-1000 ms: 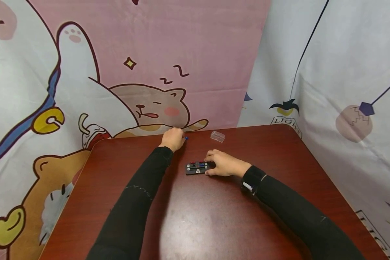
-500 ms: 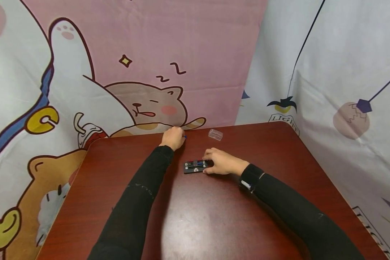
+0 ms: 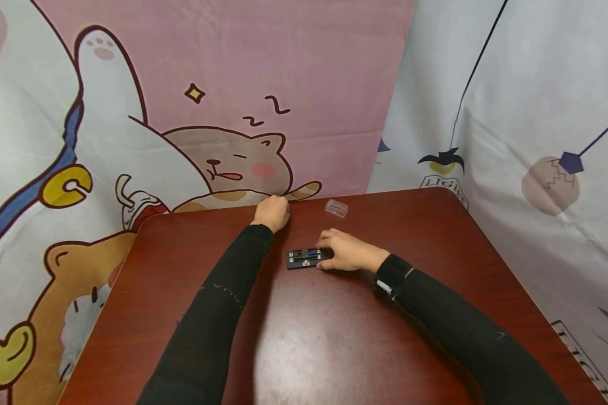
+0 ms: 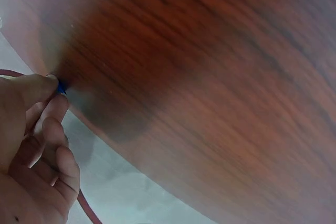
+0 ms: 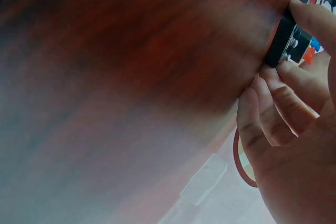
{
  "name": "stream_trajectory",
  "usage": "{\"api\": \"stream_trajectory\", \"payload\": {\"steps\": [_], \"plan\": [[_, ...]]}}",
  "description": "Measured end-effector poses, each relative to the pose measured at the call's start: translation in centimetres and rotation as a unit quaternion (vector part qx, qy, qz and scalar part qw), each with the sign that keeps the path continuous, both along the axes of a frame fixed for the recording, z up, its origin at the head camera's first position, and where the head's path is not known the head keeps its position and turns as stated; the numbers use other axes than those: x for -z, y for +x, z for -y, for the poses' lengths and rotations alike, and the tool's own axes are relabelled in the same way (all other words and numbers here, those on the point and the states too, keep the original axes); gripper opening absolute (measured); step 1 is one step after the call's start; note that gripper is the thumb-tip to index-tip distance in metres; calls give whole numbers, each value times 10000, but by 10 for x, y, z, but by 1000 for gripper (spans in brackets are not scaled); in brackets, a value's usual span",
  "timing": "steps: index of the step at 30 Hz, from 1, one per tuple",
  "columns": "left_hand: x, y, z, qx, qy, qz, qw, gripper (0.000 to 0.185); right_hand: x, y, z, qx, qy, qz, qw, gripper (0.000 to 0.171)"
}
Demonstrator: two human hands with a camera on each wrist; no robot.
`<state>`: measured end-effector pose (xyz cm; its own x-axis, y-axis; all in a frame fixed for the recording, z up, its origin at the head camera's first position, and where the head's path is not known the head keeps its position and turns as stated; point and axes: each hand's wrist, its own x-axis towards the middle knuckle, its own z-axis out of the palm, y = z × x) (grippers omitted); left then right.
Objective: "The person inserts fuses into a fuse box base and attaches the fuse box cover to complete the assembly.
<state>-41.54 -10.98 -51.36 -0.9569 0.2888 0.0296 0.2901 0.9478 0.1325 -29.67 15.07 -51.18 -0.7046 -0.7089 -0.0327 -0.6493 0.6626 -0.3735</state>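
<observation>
In the head view my left hand (image 3: 272,213) is at the table's far edge. Its thumb and index finger pinch a small blue piece (image 4: 61,86), mostly hidden by the fingertips in the left wrist view. Nearer the middle lies a flat black block (image 3: 304,259) with metal screws at its corners and red and blue parts along its top. My right hand (image 3: 352,252) grips the right end of this block between thumb and fingers. The right wrist view has the block (image 5: 287,38) standing edge-on at the fingertips, partly covered by the hand.
A clear plastic cover (image 3: 336,208) lies close to the far edge, right of the left hand. The red-brown wooden table (image 3: 385,349) meets a patterned cloth backdrop (image 3: 329,101) behind it and at the right.
The head view has shifted slightly. Both hands stay about where they were, and less of the blue piece shows beside the left hand.
</observation>
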Motion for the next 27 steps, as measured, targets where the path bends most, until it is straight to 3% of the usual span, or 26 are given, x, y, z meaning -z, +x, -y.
{"api": "stream_trajectory", "payload": {"steps": [4, 5, 9, 12, 16, 27], "plan": [[9, -10, 6, 161, -161, 27, 9997, 27, 1, 0, 0, -2, 6, -16, 10000, 56], [3, -5, 3, 158, -276, 45, 9995, 27, 1, 0, 0, 0, 3, -18, 10000, 56], [-3, 2, 4, 325, -300, 101, 9990, 34, 2, 0, 1, -5, -18, -35, 10000, 56], [-15, 13, 4, 437, -231, 148, 9987, 27, 1, 0, 1, -18, -38, -52, 10000, 56], [-20, 19, 6, 509, -274, 192, 9981, 14, 1, 0, 1, -21, -30, -66, 10000, 55], [-23, 26, 11, 907, -550, 168, 9942, 16, 1, 0, 1, 14, 14, -23, 10000, 56]]}}
